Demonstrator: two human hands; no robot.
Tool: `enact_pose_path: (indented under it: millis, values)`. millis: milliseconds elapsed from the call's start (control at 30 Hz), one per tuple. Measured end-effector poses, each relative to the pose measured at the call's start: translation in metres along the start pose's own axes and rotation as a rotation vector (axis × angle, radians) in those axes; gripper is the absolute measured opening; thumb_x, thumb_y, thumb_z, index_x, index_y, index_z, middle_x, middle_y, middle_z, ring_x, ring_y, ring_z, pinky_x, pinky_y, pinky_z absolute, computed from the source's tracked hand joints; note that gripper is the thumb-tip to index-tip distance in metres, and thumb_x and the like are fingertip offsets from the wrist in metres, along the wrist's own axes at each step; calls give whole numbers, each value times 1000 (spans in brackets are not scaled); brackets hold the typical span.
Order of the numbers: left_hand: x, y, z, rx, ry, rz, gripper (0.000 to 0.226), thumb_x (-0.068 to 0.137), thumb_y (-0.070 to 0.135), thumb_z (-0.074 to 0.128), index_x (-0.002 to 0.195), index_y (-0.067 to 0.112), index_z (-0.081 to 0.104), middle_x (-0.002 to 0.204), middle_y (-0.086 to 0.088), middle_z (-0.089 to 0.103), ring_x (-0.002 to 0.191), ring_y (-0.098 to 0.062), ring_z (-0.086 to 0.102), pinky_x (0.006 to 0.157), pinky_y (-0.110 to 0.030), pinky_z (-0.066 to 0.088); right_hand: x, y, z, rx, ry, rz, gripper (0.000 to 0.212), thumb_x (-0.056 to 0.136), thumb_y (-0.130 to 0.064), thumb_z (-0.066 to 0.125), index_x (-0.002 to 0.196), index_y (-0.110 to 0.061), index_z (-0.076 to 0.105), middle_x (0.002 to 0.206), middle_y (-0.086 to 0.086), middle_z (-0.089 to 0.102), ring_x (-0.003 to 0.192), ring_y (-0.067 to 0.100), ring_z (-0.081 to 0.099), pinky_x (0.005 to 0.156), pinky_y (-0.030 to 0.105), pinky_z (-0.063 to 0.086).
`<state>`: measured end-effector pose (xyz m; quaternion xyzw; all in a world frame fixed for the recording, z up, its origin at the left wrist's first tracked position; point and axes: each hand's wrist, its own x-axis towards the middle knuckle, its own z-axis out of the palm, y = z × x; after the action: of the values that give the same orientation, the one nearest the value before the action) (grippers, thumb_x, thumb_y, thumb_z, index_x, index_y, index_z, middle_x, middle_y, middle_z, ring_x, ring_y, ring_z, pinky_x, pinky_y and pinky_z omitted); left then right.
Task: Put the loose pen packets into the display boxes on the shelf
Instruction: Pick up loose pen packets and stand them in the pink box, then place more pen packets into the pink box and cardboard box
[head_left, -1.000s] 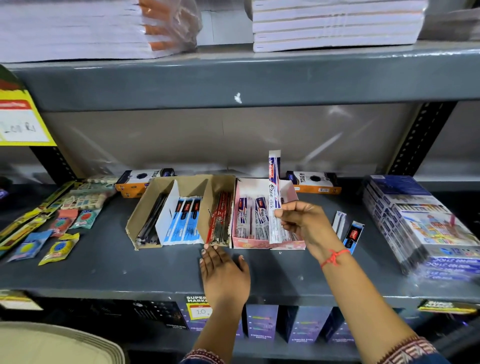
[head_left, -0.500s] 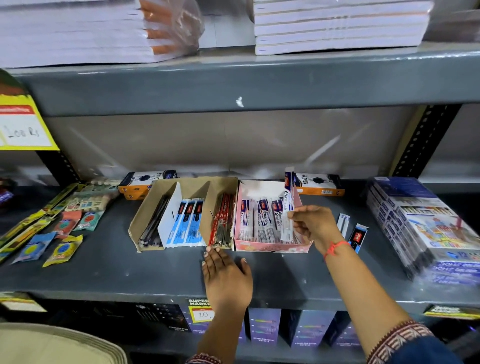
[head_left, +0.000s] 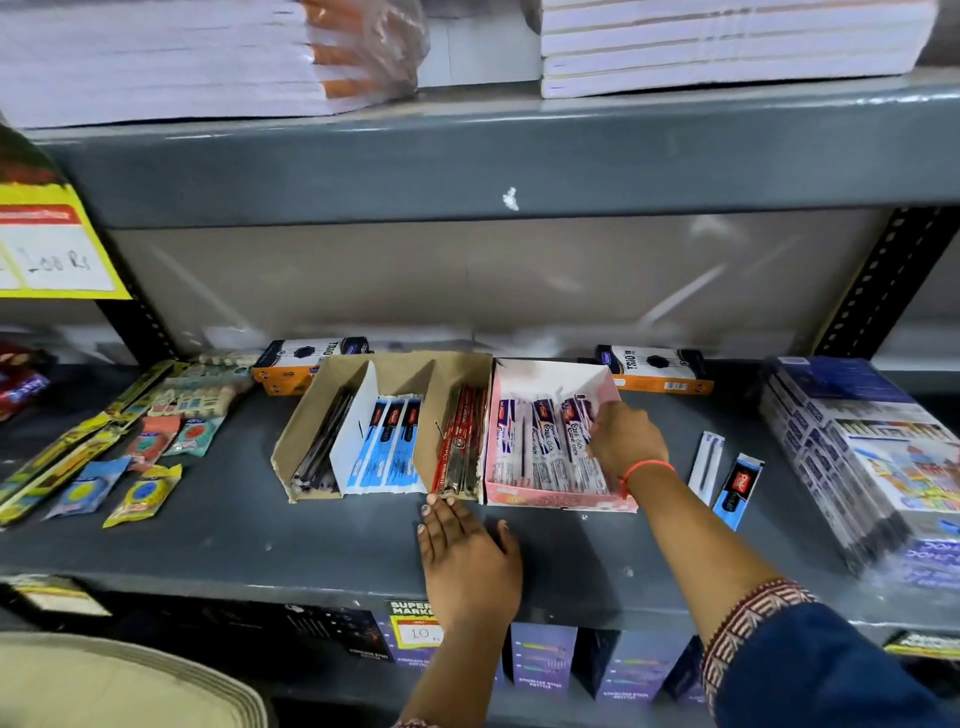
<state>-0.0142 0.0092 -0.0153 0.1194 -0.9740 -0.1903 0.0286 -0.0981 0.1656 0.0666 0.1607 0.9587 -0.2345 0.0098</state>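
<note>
A pink display box (head_left: 561, 501) with several white-and-purple pen packets stands mid-shelf. My right hand (head_left: 626, 441) reaches into its right side, fingers closed on a white pen packet (head_left: 574, 431) lying among the others. To its left is a brown cardboard display box (head_left: 306, 421) with black pens, blue packets (head_left: 387, 452) and red packets (head_left: 460, 441). My left hand (head_left: 465, 556) lies flat on the shelf, fingertips touching that box's front edge. Two loose packets lie right of the pink box: a white one (head_left: 705, 465) and a blue-black one (head_left: 737, 488).
A tall stack of boxed sets (head_left: 872, 452) fills the shelf's right end. Two orange-black boxes (head_left: 657, 369) (head_left: 306, 358) sit behind the display boxes. Eraser packets (head_left: 145, 491) and rulers lie at the left. Notebooks (head_left: 727, 47) rest on the upper shelf.
My right hand has lowered the upright white packet down into the right side of the pink box. The left hand has stayed flat on the shelf.
</note>
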Motion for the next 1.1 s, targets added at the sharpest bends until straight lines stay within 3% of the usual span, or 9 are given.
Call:
enact_pose_path:
  millis: [300,433,500,633,767,867,967,1033,1100]
  values:
    - [1,0,3,6,24,12,70,95,44,25,144,-1,3,155,-21,10,144,-30,7,118,-38,3,-5,1,1,-103,51,-58,30,86,2,37,109,2,57,110,24,65,100,41,63,82,43,53]
    - [1,-1,4,27,37,24,69,95,45,24,144,-1,5,155,-21,12,144,-30,9,118,-37,4,-6,20,-17,-37,238,15,26,86,-7,41,98,2,62,102,24,67,93,41,64,71,34,45]
    - [1,-1,5,31,40,22,69,95,44,24,144,-1,6,155,-22,13,144,-30,9,118,-37,4,-6,47,-27,-2,304,132,27,84,-7,45,103,1,62,108,25,66,101,41,62,77,36,48]
    - [2,-2,7,34,51,22,69,95,43,25,143,-3,7,154,-23,14,144,-31,11,118,-37,5,-12,101,-32,-7,162,367,39,88,-14,45,124,0,46,131,28,50,121,44,48,98,48,42]
    - [3,-2,7,41,45,24,69,95,42,25,143,-4,6,154,-24,13,144,-32,10,118,-38,5,-13,120,-30,79,-3,428,50,84,-15,59,127,3,40,134,29,47,123,42,49,99,45,41]
    - [3,-3,7,39,29,25,69,95,42,24,143,-3,5,154,-24,11,144,-32,9,118,-38,4,-13,120,-33,182,-36,434,53,79,-5,66,125,8,44,129,28,55,116,39,56,81,38,47]
    - [3,-3,5,37,29,28,69,96,42,24,143,-4,4,154,-23,10,144,-31,8,118,-37,4,-11,125,-32,268,-30,467,47,77,-2,68,120,10,52,120,28,60,101,37,63,60,27,43]
    - [2,-2,5,34,34,29,69,96,42,24,143,-4,5,154,-24,11,144,-31,9,118,-37,4,-13,130,-31,377,-4,468,34,74,-1,72,104,10,62,105,27,65,82,33,61,59,28,43]
    - [2,-2,6,35,47,27,69,95,42,25,143,-4,5,154,-23,11,144,-31,10,118,-37,4,-17,135,-31,545,43,432,11,73,-1,73,76,5,65,80,21,63,62,26,53,59,30,40]
